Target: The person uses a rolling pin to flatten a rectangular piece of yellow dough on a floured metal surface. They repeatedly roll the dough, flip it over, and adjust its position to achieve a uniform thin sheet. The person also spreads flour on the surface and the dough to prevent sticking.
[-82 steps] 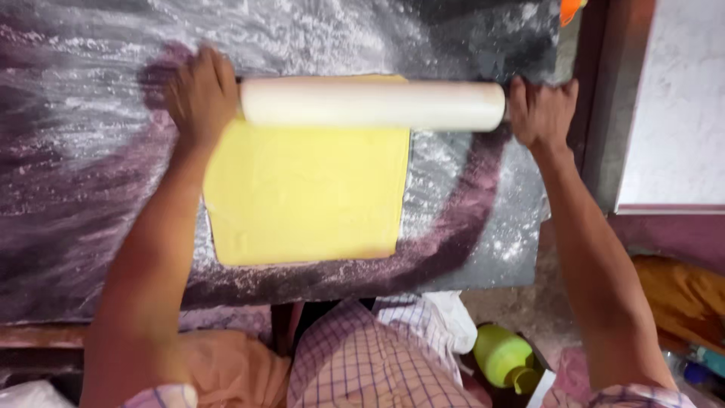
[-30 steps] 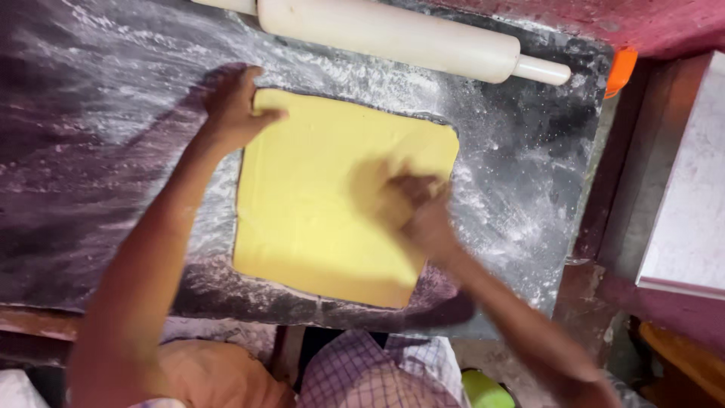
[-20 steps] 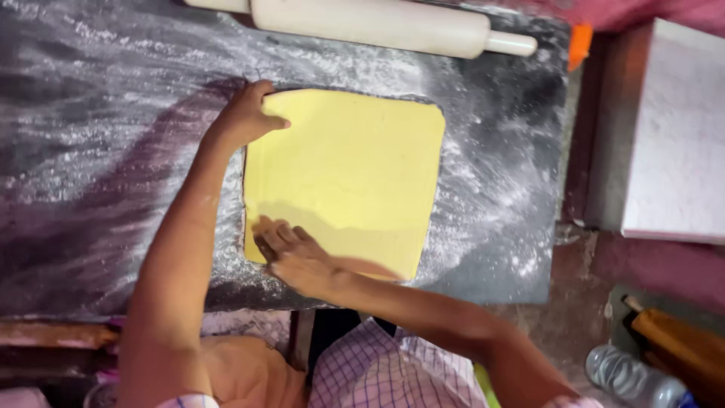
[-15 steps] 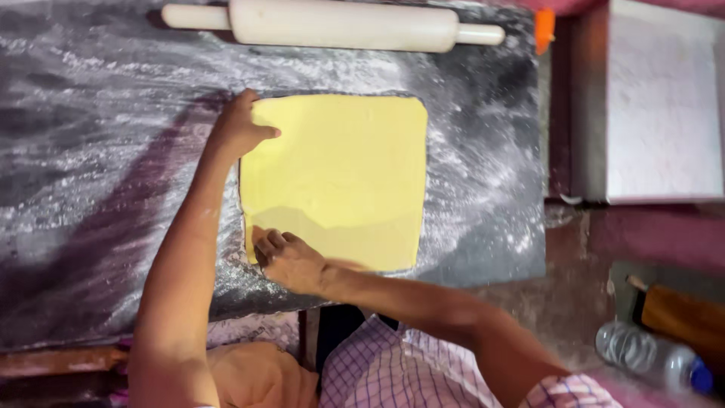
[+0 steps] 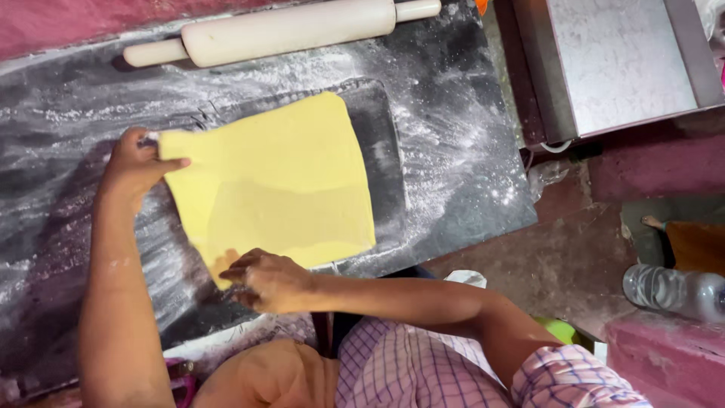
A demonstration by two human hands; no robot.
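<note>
**Two hands gripping a dough sheet by its corners**

Nearest, the right hand [image 5: 268,279] pinches the near corner of the flat, square sheet of yellow dough [image 5: 279,177]. The left hand [image 5: 136,162] clamps the far left corner, thumb on top. The sheet sits askew on the dark, flour-dusted stone slab [image 5: 445,166] (a bare dark rectangle shows beside it). Farthest, a white wooden rolling pin [image 5: 283,30] lies along the slab's edge.
</note>
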